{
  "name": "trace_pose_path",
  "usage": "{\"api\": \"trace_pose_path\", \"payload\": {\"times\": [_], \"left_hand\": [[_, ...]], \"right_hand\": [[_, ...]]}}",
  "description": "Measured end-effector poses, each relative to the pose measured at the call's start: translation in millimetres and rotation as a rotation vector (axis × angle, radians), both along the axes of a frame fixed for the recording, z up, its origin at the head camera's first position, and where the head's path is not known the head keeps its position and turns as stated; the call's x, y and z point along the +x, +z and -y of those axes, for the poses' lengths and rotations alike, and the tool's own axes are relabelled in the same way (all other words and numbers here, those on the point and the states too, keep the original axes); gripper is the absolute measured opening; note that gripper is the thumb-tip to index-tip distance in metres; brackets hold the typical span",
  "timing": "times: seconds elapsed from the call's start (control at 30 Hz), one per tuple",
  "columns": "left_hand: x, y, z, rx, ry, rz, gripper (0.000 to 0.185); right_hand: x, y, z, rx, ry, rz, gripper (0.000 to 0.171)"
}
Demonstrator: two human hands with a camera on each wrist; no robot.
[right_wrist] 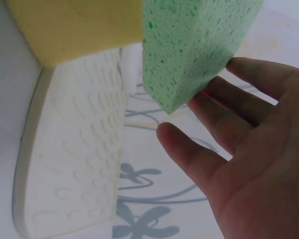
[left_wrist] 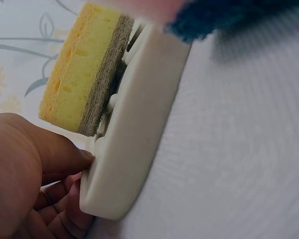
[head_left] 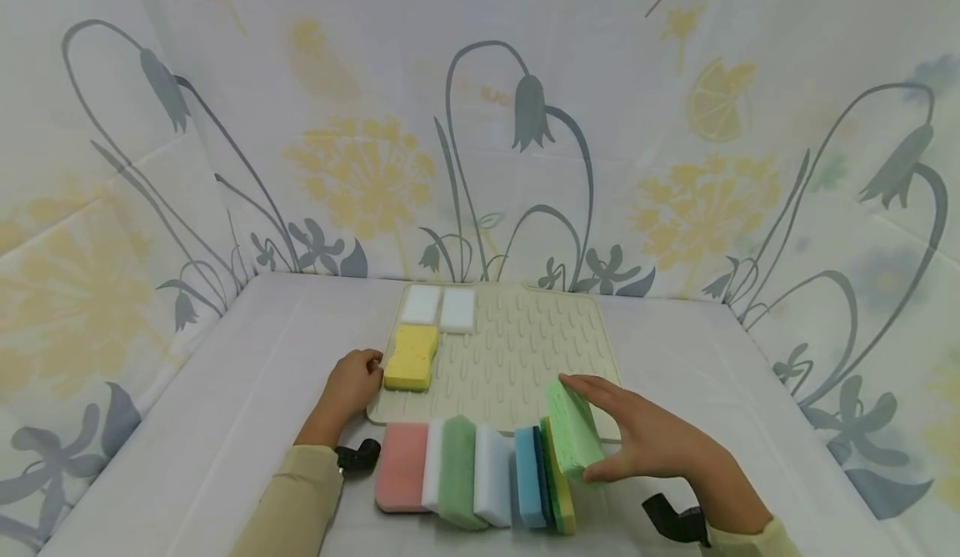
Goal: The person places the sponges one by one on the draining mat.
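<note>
My right hand (head_left: 651, 439) pinches a light green sponge (head_left: 573, 428) between thumb and fingers, tilted at the right end of a row of sponges. Its porous face shows close up in the right wrist view, where the green sponge (right_wrist: 184, 55) has the fingertips along its side. At the left edge of a beige ridged drying mat (head_left: 525, 348), my left hand (head_left: 354, 386) pinches the rim, thumb on top and fingers curled below, as the left wrist view shows. Just beside that thumb, a yellow sponge (left_wrist: 82, 64) with a grey-brown scouring layer lies on the mat.
Two white sponges (head_left: 457, 310) lie at the mat's back left corner. In front of the mat stands the row: a pink sponge (head_left: 402, 467), white ones, a darker green sponge (head_left: 457, 474), a blue sponge (head_left: 528, 478) and a yellow-green one (head_left: 562, 499). A patterned curtain (head_left: 480, 123) closes the back.
</note>
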State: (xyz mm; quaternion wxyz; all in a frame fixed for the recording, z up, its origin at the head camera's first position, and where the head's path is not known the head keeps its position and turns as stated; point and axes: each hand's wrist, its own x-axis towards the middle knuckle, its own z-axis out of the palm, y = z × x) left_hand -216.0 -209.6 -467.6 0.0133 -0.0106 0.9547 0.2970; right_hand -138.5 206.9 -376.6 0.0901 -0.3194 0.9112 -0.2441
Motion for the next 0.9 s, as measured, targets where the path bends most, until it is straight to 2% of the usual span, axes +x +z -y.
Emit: {"api": "trace_pose_path", "payload": {"times": [0.43, 0.9], "left_hand": [[-0.8, -1.5, -0.3, 0.020, 0.011, -0.001, 0.038], [-2.3, -1.6, 1.8, 0.028, -0.004, 0.002, 0.037]], "right_hand": [[-15.3, 16.3, 13.9, 0.003, 0.037, -0.015, 0.106], [-33.9, 19.7, 29.8, 0.009, 0.051, -0.025, 0.104]]}}
